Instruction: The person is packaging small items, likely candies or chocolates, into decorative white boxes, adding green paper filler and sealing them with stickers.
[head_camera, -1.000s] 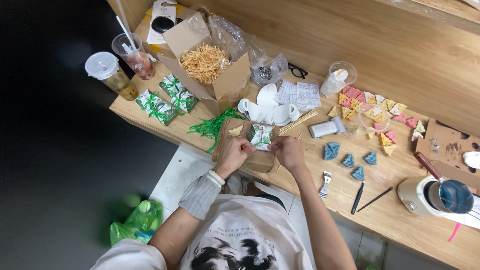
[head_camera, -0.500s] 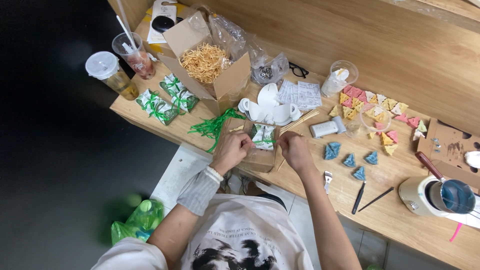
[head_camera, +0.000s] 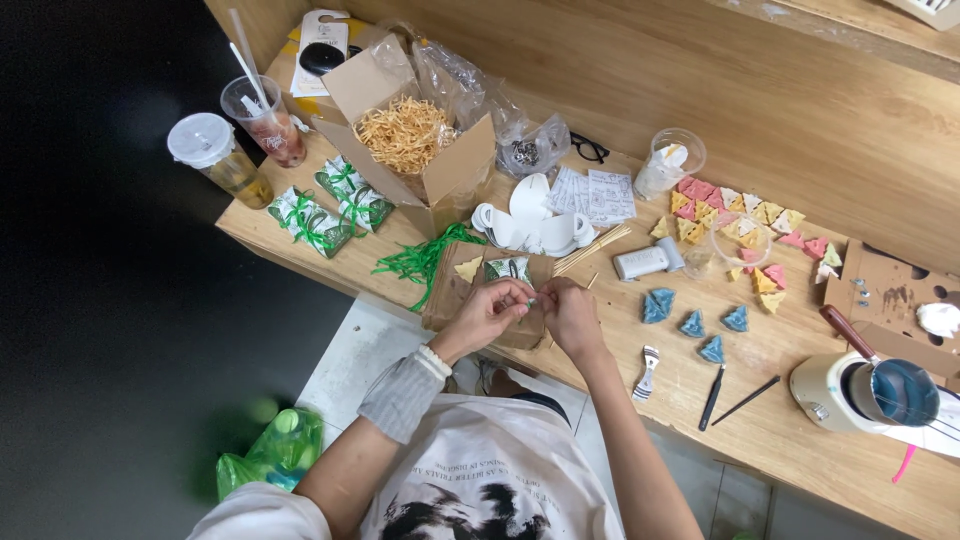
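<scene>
My left hand (head_camera: 492, 312) and my right hand (head_camera: 568, 312) meet fingertip to fingertip over a small green-and-white wrapped packet (head_camera: 508, 270) lying on a brown card sheet (head_camera: 452, 292) at the table's near edge. Both hands pinch something tiny between them; what it is stays hidden by the fingers. A yellow triangle piece (head_camera: 468, 268) lies on the card beside the packet. A bundle of green ribbon strips (head_camera: 418, 260) lies just left of my left hand.
An open cardboard box of straw-like shreds (head_camera: 408, 132) stands behind. Wrapped green-ribboned packets (head_camera: 325, 208), two plastic cups (head_camera: 240, 135), white tape rolls (head_camera: 530, 225), blue triangles (head_camera: 690, 320), several coloured triangles (head_camera: 745, 225), a wax melter pot (head_camera: 868, 392), pens (head_camera: 712, 396).
My two hands have drawn closer together, fingertips now touching over the packet. Nothing else on the table has moved.
</scene>
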